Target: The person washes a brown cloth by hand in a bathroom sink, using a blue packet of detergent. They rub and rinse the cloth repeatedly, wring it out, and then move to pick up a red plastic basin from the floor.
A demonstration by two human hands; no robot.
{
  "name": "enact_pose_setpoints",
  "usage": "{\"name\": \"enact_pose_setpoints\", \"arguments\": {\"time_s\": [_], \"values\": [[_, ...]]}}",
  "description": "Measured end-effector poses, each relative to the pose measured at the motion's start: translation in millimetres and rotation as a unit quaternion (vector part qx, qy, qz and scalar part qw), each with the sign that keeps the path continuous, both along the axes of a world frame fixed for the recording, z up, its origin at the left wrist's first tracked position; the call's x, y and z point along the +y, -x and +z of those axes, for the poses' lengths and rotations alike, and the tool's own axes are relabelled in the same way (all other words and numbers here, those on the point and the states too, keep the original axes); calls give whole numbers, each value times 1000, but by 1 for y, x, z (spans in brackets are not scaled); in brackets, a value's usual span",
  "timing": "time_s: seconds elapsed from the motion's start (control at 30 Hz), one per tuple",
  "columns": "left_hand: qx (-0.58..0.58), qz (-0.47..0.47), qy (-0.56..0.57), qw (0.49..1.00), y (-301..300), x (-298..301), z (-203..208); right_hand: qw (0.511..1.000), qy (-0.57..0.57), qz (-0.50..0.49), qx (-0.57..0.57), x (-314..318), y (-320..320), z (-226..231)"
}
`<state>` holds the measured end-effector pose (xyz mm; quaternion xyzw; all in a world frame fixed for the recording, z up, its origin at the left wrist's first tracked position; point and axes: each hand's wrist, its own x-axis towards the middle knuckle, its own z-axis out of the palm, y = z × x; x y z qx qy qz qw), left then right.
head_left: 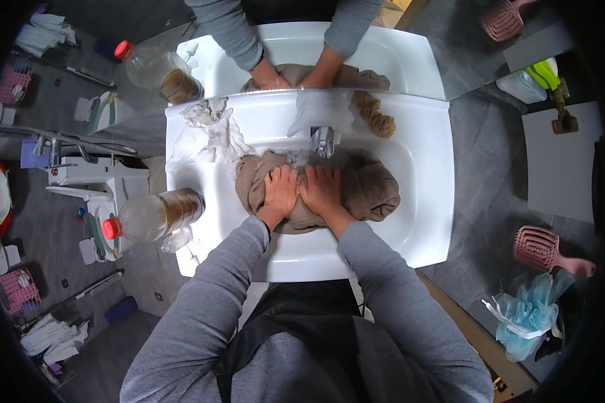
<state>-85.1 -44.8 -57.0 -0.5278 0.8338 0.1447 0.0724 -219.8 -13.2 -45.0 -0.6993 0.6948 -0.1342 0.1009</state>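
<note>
Left hand: the left hand (281,193) lies palm down on the brown cloth (376,190), its back turned up, fingers slightly bent and a little apart, pointing toward the faucet (323,141). It is laid on top rather than closed round the fabric.
Right hand: the right hand (321,191) rests beside it on the same bundle, also palm down and unclosed, its fingers reaching forward, a little apart.
Thumb side: the two hands sit close together near the middle of the bundle, thumb edges facing each other and nearly meeting.
Brown cloth: bunched in the basin of the white sink (431,201), spreading out to both sides of the hands, with a thick folded roll at its right end.
Faucet: just beyond the fingertips; the clear patch below it looks like water, though the glare makes that hard to judge.
Back rim: a crumpled white cloth (216,138) lies at the left, and a small tan scrunched piece (373,115) at the right, near the mirror (413,64).
Left rim: a clear bottle (143,218) with a red cap and brown contents lies on its side in the view.
Right of the sink: a pink hairbrush (536,248) and, nearer the person, a blue mesh puff (528,314).
Sleeves: gray sleeves (205,295) reach almost to both wrists.
</note>
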Motion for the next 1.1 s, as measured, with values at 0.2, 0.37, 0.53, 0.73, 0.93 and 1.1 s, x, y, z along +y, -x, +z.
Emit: {"name": "enact_pose_setpoints", "arguments": {"time_s": [0.2, 0.37, 0.53, 0.73, 0.93, 1.1], "values": [[12, 27, 121, 992, 14, -32, -20, 997, -65, -12, -49, -64, 17, -43], [129, 118, 35, 984, -4, -28, 26, 977, -120, -5, -176, -53, 39, -38], [292, 87, 30, 952, -42, 5, 85, 882, -34, -157, -443, 23, 57, 40], [395, 178, -77, 898, -45, 42, 120, 811, -14, -160, -562, 43, 75, 153], [381, -51, 62, 921, -36, 70, 160, 688, 9, -40, -724, 54, 84, 274], [530, 186, -298, 772, -15, 92, 174, 708, 13, 133, -694, 44, 104, 290]]}}
